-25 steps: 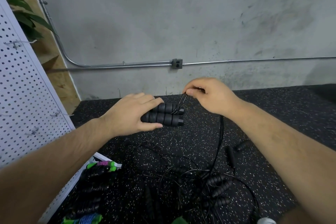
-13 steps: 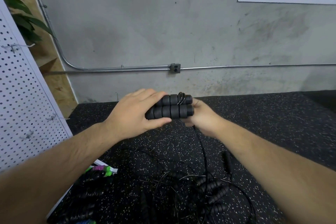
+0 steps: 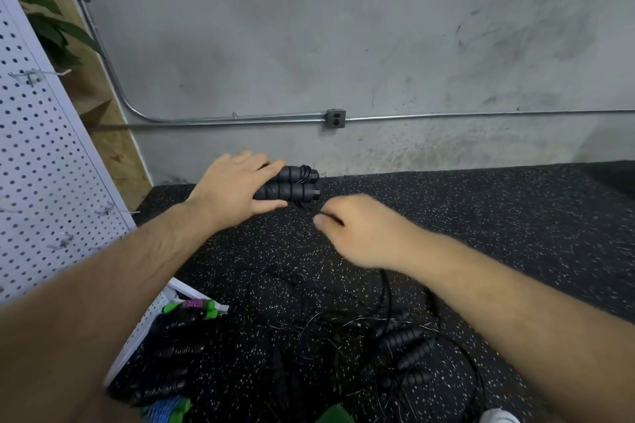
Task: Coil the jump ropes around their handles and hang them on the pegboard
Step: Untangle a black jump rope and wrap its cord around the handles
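Floor: black speckled rubber matting [image 3: 481,216], filling the lower frame.
Lower centre-right: tangled black jump ropes [image 3: 405,340], ribbed handles.
Lower left: green-handled ropes [image 3: 192,306] piled beside the pegboard [image 3: 51,182].

The pegboard [image 3: 41,154] stands at the left, the wall [image 3: 309,45] far behind. At centre the left hand [image 3: 233,189] holds the paired handles [image 3: 292,184] — the right hand [image 3: 357,230] pinches their cord [image 3: 330,217] just right, nearer. Loose ropes [image 3: 405,343] lie on the near floor [image 3: 481,216].

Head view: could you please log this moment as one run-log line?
step: coiling | left hand: grips paired handles | right hand: pinches rope | pegboard: bundle not yet hung
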Action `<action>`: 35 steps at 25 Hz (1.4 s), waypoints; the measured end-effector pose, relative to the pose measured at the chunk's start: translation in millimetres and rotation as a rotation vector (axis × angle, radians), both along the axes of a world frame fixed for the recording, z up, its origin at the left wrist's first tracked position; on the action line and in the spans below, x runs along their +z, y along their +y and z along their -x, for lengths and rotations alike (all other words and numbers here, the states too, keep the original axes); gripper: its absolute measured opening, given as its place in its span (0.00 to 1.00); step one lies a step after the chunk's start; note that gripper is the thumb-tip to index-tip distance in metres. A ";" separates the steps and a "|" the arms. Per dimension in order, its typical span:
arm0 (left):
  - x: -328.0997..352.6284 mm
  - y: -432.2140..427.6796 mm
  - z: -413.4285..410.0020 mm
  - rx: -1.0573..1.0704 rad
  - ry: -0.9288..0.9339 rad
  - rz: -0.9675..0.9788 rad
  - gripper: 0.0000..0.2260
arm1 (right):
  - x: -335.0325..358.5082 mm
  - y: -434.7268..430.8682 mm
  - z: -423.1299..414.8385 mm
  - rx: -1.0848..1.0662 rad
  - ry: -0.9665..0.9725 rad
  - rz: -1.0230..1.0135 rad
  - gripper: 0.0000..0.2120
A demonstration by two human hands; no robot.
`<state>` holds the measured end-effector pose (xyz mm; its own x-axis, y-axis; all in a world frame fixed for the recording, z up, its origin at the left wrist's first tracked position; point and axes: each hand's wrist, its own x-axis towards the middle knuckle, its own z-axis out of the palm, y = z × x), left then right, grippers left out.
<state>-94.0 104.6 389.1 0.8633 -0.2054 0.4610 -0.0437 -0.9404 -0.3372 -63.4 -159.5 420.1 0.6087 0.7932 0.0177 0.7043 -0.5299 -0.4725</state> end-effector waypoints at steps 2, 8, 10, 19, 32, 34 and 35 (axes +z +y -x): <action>-0.2 -3.3 0.7 -0.057 0.002 -0.020 0.32 | 20.0 -10.0 -10.5 -0.026 -0.206 0.020 0.12; 0.4 -40.3 14.9 -0.256 0.146 0.045 0.31 | 33.8 -23.6 -54.1 -0.024 -0.341 -0.110 0.07; 5.3 -52.6 21.3 -0.298 0.150 0.137 0.30 | 27.3 -25.7 -68.5 -0.044 -0.134 -0.230 0.03; 11.8 -69.7 23.6 -0.175 0.008 0.354 0.33 | -31.2 -2.7 -36.9 -0.130 0.568 -0.393 0.12; -1.1 -18.9 6.8 0.062 0.122 0.084 0.33 | 7.4 -5.4 10.3 -0.005 -0.051 0.014 0.14; -3.1 -22.0 8.8 0.005 0.164 0.090 0.34 | 23.3 -13.7 -0.1 -0.014 -0.299 0.062 0.12; -2.8 -26.2 10.3 -0.030 0.191 0.099 0.34 | 29.1 -17.2 -8.5 -0.027 -0.366 0.055 0.11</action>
<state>-104.3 78.5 386.3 0.9313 -0.1940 0.3083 -0.1263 -0.9659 -0.2261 -54.9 -176.7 449.2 0.5910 0.7826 0.1956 0.8065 -0.5686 -0.1621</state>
